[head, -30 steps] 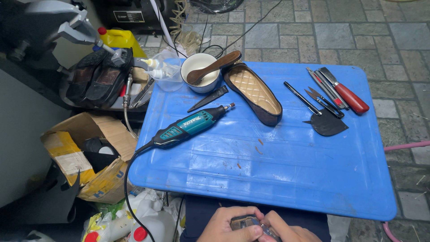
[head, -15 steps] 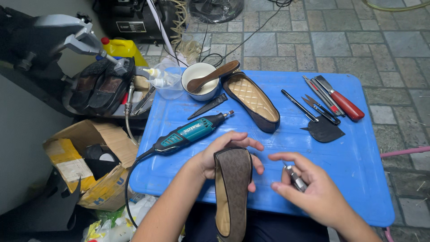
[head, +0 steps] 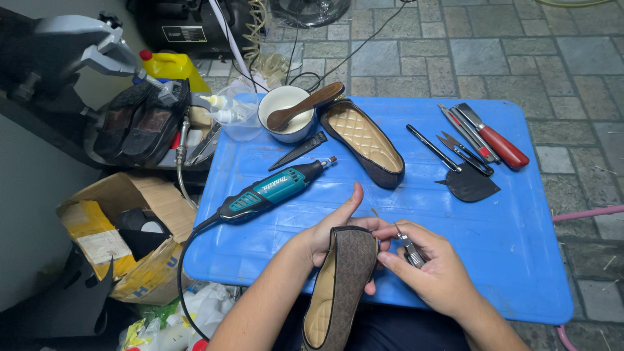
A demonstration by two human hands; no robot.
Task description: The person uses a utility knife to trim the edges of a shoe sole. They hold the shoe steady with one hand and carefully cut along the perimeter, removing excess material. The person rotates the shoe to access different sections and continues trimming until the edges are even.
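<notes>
My left hand (head: 331,231) grips a brown patterned flat shoe (head: 341,286) at its heel end, thumb raised, sole side up over the near edge of the blue table (head: 513,234). My right hand (head: 432,266) holds a small metal plier-like tool (head: 409,248) whose tip touches the shoe's heel. A matching flat shoe (head: 364,140) with a tan quilted insole lies farther back on the table. A teal and black rotary tool (head: 270,192) rests just left of my left hand.
A white bowl (head: 286,114) with a wooden spoon sits at the back. A red-handled knife (head: 497,140), thin metal tools and a black patch (head: 469,186) lie at right. A cardboard box (head: 114,237) and dark shoes (head: 140,123) are at left.
Both hands rose from the near edge with the shoe. The right hand moved in from the right, and its tool tip now meets the shoe's heel.
</notes>
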